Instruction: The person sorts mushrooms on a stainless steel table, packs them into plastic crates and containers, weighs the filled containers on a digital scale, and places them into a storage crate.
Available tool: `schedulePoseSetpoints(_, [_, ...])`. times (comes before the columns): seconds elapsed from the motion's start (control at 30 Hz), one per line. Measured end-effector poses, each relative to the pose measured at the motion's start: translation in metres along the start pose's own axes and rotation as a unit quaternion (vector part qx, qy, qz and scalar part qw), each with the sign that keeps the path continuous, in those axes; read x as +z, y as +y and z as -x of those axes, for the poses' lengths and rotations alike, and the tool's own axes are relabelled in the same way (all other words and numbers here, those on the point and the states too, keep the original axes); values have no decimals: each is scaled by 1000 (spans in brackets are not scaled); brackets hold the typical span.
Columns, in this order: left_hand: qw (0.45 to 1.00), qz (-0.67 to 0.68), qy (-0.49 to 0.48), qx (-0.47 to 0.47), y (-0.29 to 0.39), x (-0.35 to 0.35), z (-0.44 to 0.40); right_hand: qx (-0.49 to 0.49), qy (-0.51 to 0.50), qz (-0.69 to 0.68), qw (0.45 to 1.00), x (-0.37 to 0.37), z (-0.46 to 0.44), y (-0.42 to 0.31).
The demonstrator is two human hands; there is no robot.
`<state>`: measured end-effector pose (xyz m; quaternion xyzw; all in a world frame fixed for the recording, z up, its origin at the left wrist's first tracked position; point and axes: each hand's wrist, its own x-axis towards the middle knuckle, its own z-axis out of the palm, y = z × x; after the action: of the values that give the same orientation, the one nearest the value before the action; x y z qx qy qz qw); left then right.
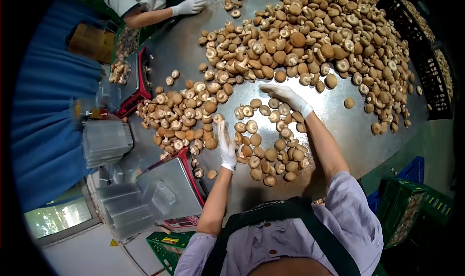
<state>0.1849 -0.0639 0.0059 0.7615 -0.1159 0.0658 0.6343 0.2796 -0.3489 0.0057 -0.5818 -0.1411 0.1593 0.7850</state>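
Observation:
Brown-capped shiitake mushrooms (271, 154) lie loosely in front of me on a metal table (361, 150). My left hand (226, 147), in a white glove, stands flat with fingers stretched out at the left edge of this loose group. A denser heap of mushrooms (181, 112) lies just past it on the left. My right hand (288, 96), also gloved, reaches across the far side of the loose group. Its fingers are straight and nothing is gripped. Behind it rises the large mushroom pile (310, 38).
A scale (169, 181) holding a clear plastic tray (163, 197) stands at left, near stacked clear trays (107, 141). Another red-edged scale (138, 84) is beyond. A co-worker's gloved hand (189, 7) rests on the far table edge. Black crates (426, 72) border the right side.

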Motion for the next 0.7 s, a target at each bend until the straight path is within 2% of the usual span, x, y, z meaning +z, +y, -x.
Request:
schedulePoseSetpoints(0.03, [1000,-2,0,-6,-1,-3,-10,51,-28,-14,998,8,-7,-15])
schedulePoseSetpoints(0.1, [993,-93,-71,-7,-1,-8,-26,31,-106,0,994,14,-29,-9])
schedulePoseSetpoints(0.13, [993,-93,-76,-13,0,-6,-32,80,-83,-14,993,26,-28,-16])
schedulePoseSetpoints(0.17, [990,-99,-102,2,3,-2,-37,84,-78,-18,993,29,-33,-15])
schedulePoseSetpoints(0.23, [984,-120,-127,20,0,1,-38,89,-179,-23,980,33,-39,-12])
schedulePoseSetpoints(0.27, [982,-127,-138,22,0,1,-36,106,-195,22,975,38,-41,-9])
schedulePoseSetpoints(0.33, [981,-125,-146,-1,12,5,-23,82,-244,38,965,38,-38,-3])
schedulePoseSetpoints(0.37, [981,-117,-156,-15,14,5,-12,87,-235,35,968,37,-31,0])
schedulePoseSetpoints(0.43, [979,-108,-169,-31,24,9,10,124,-303,48,944,37,-19,2])
schedulePoseSetpoints(0.47, [975,-119,-183,-32,28,9,25,126,-292,42,947,37,-11,4])
schedulePoseSetpoints(0.53, [964,-139,-223,-34,42,14,50,187,-341,58,920,39,4,2])
schedulePoseSetpoints(0.57, [961,-163,-225,-10,48,17,68,227,-329,91,912,42,16,-3])
schedulePoseSetpoints(0.6, [956,-187,-227,18,52,21,81,225,-318,83,917,44,27,-11])
schedulePoseSetpoints(0.67, [978,-134,-152,-58,58,33,104,325,-320,43,889,46,52,-20])
schedulePoseSetpoints(0.7, [977,-132,-154,-67,61,41,114,278,-332,32,901,44,64,-21])
